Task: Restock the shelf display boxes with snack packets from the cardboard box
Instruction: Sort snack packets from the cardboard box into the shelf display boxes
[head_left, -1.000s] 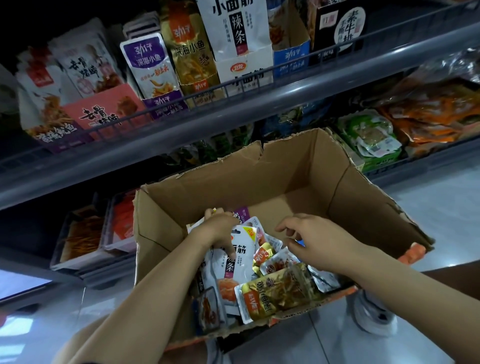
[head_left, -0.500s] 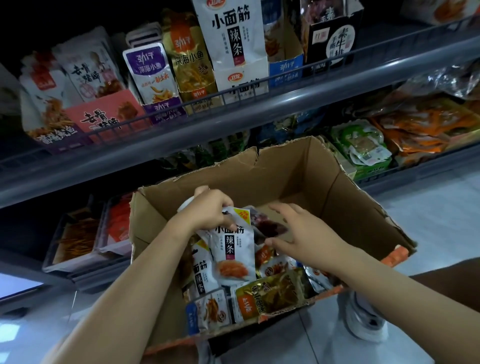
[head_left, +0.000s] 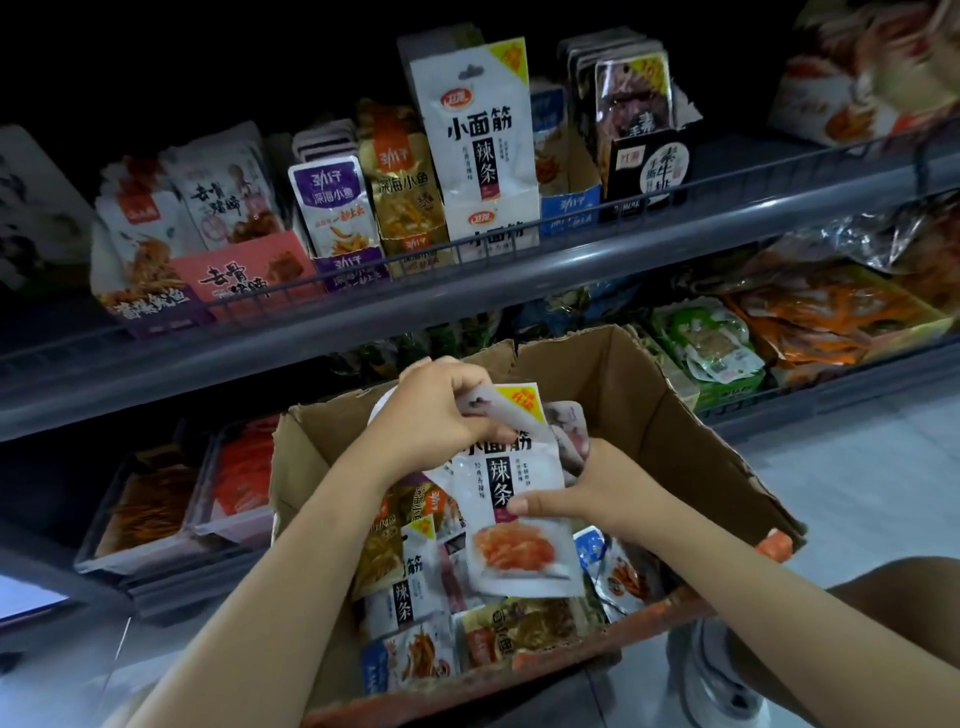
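Observation:
A white snack packet (head_left: 519, 540) with black characters and an orange food picture hangs over the open cardboard box (head_left: 675, 441). My left hand (head_left: 436, 415) grips its top edge. My right hand (head_left: 592, 488) pinches its right side, thumb on the front, and more packets seem to lie behind those fingers. Several mixed packets (head_left: 415, 597) fill the box bottom. On the upper shelf stands a matching white display box (head_left: 493, 223) with the same white packet (head_left: 478, 124) upright in it.
The grey upper shelf rail (head_left: 571, 260) carries more display boxes: pink (head_left: 239, 275), purple (head_left: 343, 208), blue (head_left: 571, 202), black (head_left: 649, 171). Lower shelves hold orange and green bagged snacks (head_left: 711, 353) and trays (head_left: 156, 509). A white shoe (head_left: 717, 680) stands on pale floor.
My left hand has lifted the white packet higher out of the box. My right hand came in from the right and took hold of the packet's side. The view tilted up toward the shelf.

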